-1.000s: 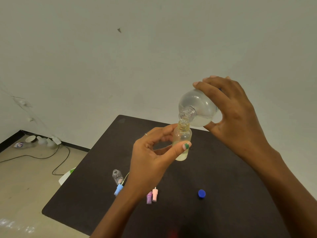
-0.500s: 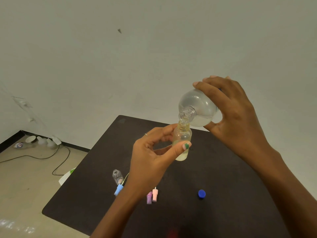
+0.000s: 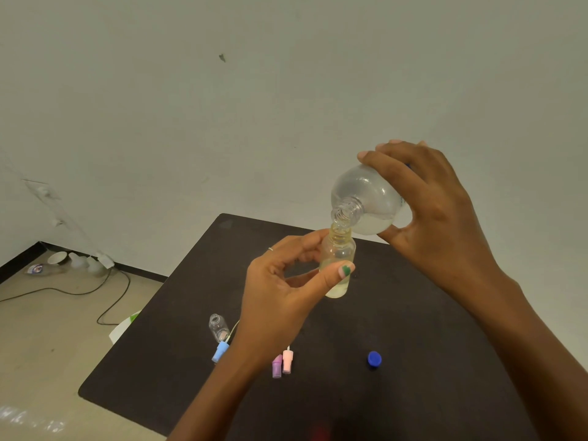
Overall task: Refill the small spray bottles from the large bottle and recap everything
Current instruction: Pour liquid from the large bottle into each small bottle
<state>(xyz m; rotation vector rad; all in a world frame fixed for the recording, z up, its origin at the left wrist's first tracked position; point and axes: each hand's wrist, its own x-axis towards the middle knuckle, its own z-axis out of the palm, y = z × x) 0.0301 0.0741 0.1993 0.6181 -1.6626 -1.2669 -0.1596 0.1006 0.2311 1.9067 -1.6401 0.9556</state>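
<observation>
My right hand (image 3: 436,218) grips the large clear bottle (image 3: 366,198), tipped so its open neck rests over the mouth of a small spray bottle (image 3: 338,259). My left hand (image 3: 280,291) holds that small bottle upright above the table, thumb across its front; pale yellowish liquid sits at its bottom. An empty uncapped small bottle (image 3: 218,327) stands on the dark table (image 3: 397,393). Beside it lie a blue spray cap (image 3: 220,351), a purple spray cap (image 3: 277,366) and a pink spray cap (image 3: 288,361). The large bottle's blue screw cap (image 3: 374,359) lies to the right.
The table stands against a white wall. On the floor at left lie a black cable (image 3: 95,294), a white plug adapter (image 3: 105,259) and some small containers (image 3: 57,264) by the skirting. A white and green object (image 3: 124,326) pokes out under the table's left edge.
</observation>
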